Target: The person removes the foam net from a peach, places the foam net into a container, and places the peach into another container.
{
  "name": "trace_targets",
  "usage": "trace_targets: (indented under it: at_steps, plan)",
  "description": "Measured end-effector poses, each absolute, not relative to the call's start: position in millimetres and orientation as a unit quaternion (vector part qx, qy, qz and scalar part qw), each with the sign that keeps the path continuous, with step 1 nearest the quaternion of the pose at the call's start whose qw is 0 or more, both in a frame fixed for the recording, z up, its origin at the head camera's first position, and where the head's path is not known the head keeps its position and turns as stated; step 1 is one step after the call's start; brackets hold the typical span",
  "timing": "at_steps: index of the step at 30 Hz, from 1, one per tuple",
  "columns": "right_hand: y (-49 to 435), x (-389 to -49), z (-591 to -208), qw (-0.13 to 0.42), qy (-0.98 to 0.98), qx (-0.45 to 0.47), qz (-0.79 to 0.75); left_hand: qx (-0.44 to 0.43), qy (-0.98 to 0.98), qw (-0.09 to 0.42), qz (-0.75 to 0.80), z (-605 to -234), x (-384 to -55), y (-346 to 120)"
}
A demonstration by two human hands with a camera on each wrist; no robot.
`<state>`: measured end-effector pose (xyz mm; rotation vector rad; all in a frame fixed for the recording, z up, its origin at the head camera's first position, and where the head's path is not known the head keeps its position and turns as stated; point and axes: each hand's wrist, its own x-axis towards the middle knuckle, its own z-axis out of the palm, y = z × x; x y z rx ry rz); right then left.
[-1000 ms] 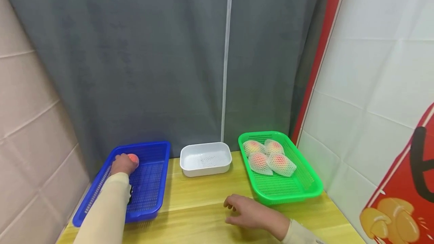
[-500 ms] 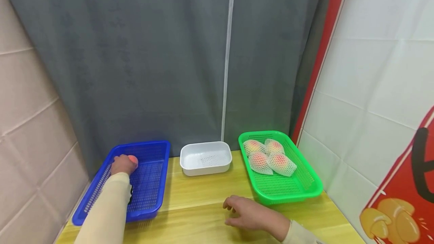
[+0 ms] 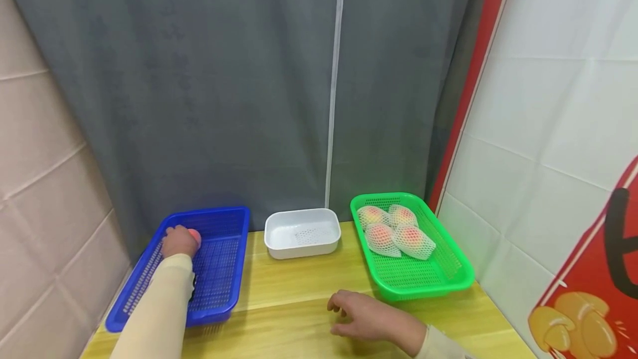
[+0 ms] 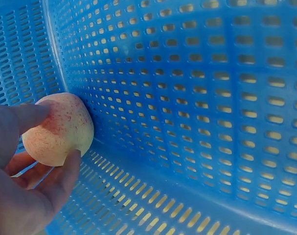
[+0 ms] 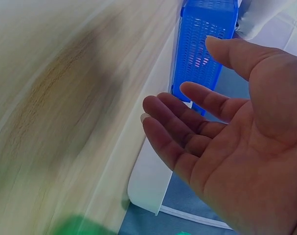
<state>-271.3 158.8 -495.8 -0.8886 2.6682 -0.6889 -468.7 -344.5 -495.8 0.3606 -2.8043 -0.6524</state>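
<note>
My left hand reaches into the blue plastic basket at the left and holds a bare peach near its far left side. In the left wrist view, the thumb lies on top of the yellow-pink peach and the fingers curl beneath it, close to the perforated basket wall. My right hand is above the table in front of the green basket. The right wrist view shows this hand palm in view, fingers loosely bent around nothing.
Several peaches in white foam nets sit in the green basket's back left part. A small white tray stands between the two baskets on the wooden table. A grey curtain hangs behind, with pale walls on both sides.
My left hand has shifted very slightly to the left with the peach in its grasp. The right hand stays in place.
</note>
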Motion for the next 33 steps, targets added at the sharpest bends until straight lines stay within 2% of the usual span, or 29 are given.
trace_targets:
  at_steps: [17,24,33]
  plan:
    - [159.8,-270.6,-494.8,0.122,0.915,-0.306,-0.232,0.136,-0.956,0.145,-0.218,-495.0,-469.6,-341.6]
    - [162.8,-271.3,-491.4,0.119,0.915,-0.308,-0.234,0.12,-0.961,0.115,-0.221,-458.6,-458.3,-334.6]
    - [161.1,-271.3,-487.7,0.121,0.915,-0.302,-0.24,0.034,-0.964,0.168,-0.205,-425.8,-431.5,-302.1]
